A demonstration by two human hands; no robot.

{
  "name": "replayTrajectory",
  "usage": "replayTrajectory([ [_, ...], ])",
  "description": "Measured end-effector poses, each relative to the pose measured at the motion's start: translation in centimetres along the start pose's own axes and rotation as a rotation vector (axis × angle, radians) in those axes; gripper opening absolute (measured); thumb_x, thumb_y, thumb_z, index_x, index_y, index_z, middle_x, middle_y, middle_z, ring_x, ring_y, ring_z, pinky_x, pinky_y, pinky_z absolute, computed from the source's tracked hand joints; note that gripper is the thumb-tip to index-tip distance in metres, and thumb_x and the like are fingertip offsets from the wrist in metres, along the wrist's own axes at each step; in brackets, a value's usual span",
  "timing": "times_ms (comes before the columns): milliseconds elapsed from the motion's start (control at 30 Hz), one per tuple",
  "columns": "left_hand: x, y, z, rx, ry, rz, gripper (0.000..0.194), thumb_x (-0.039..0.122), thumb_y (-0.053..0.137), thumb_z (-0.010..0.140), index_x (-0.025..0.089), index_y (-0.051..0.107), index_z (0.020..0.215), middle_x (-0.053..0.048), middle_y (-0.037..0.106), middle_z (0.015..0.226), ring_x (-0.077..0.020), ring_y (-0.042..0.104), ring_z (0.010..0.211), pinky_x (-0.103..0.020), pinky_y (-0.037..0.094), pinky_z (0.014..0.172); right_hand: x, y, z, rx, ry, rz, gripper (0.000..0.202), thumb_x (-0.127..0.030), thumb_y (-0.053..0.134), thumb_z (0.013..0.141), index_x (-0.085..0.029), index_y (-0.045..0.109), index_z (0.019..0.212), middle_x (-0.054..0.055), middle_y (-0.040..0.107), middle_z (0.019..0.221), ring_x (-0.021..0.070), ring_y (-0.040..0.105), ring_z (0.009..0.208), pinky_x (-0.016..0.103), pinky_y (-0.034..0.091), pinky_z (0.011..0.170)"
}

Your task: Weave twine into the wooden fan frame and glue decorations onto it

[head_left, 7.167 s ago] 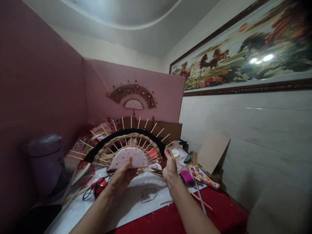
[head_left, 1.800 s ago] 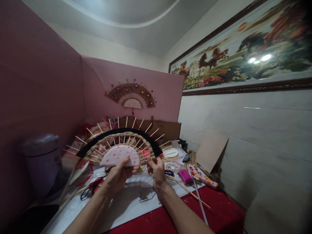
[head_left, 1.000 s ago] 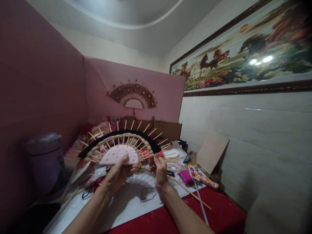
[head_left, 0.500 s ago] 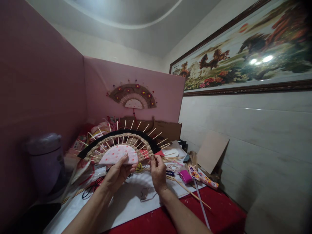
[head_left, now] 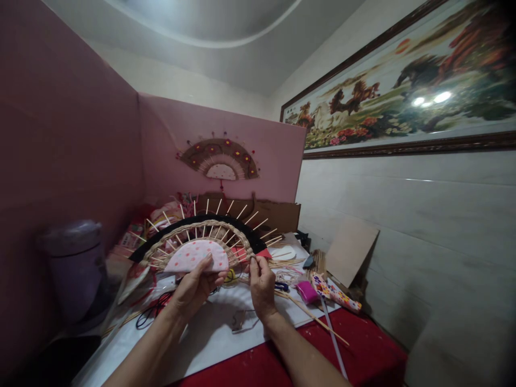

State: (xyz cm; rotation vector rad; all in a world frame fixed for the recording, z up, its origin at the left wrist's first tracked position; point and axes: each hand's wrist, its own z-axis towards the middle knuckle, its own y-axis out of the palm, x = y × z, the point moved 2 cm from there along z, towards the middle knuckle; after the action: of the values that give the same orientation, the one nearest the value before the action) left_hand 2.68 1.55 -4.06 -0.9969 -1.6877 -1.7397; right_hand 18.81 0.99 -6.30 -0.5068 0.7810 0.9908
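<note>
A half-round fan [head_left: 193, 253] is held up in front of me over the table. Its centre is a white half-disc with pink-red dots, and thin sticks radiate from it through a braided tan band [head_left: 209, 224] and a black outer band. My left hand [head_left: 199, 285] grips the dotted half-disc from below, thumb on its front face. At the fan's lower right end, my right hand [head_left: 261, 279] pinches the tip of the tan band between thumb and fingers. The back of the fan and the fingers behind it are hidden.
Across the back, a finished fan [head_left: 221, 171] hangs on a pink board. White paper [head_left: 213, 344] covers part of the red table [head_left: 355, 344]. To the right lie a magenta packet [head_left: 307, 292], long sticks and patterned cloth [head_left: 336, 294]. A lidded lilac container [head_left: 76, 274] stands left.
Almost nothing differs. Both hands keep the same grip, and the fan has shifted only very slightly.
</note>
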Motion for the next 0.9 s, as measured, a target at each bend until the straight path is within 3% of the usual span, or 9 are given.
replayTrajectory([
  [233,-0.08,-0.04,0.05,0.007,0.000,0.000,0.014,0.015,0.049,0.089,0.009,0.057,0.081,-0.012,0.071,0.065,-0.0157,0.067,0.054,-0.023,0.057,0.052,0.11,-0.06,0.08,0.026,-0.029,-0.044,0.028,-0.037,0.044,0.090,-0.019,0.053,0.070,0.000,0.058,0.059,0.0135,0.052,0.055,0.024,0.037,0.057],
  [433,-0.09,-0.34,0.22,-0.010,0.013,-0.009,0.013,0.016,0.051,0.088,0.008,0.058,0.080,-0.013,0.071,0.066,-0.0164,0.068,0.056,-0.023,0.058,0.054,0.25,-0.20,0.09,0.044,-0.046,-0.027,0.023,-0.031,0.043,0.087,-0.018,0.061,0.084,0.000,0.061,0.062,0.0145,0.053,0.056,0.024,0.038,0.056],
  [600,-0.09,-0.56,0.42,-0.014,0.025,-0.008,0.012,0.017,0.052,0.087,0.009,0.059,0.081,-0.012,0.071,0.066,-0.0165,0.068,0.057,-0.023,0.058,0.054,0.12,-0.20,-0.04,0.069,-0.055,-0.063,0.025,-0.037,0.046,0.087,-0.017,0.061,0.085,0.003,0.065,0.069,0.0160,0.058,0.061,0.025,0.040,0.057],
  [733,-0.15,-0.33,0.39,-0.009,0.018,0.008,0.012,0.016,0.052,0.088,0.009,0.058,0.081,-0.012,0.071,0.066,-0.0161,0.068,0.056,-0.023,0.057,0.054,0.02,-0.13,-0.26,0.056,-0.055,-0.191,0.029,-0.046,0.057,0.083,-0.018,0.059,0.090,0.004,0.068,0.074,0.0172,0.062,0.064,0.024,0.040,0.059],
  [900,-0.20,-0.18,0.26,-0.005,0.014,0.021,0.011,0.017,0.052,0.088,0.009,0.057,0.082,-0.012,0.071,0.066,-0.0160,0.068,0.056,-0.023,0.058,0.055,-0.17,-0.13,-0.35,0.076,-0.203,-0.428,0.034,-0.042,0.044,0.092,-0.019,0.058,0.072,0.003,0.064,0.064,0.0153,0.057,0.057,0.024,0.034,0.056],
])
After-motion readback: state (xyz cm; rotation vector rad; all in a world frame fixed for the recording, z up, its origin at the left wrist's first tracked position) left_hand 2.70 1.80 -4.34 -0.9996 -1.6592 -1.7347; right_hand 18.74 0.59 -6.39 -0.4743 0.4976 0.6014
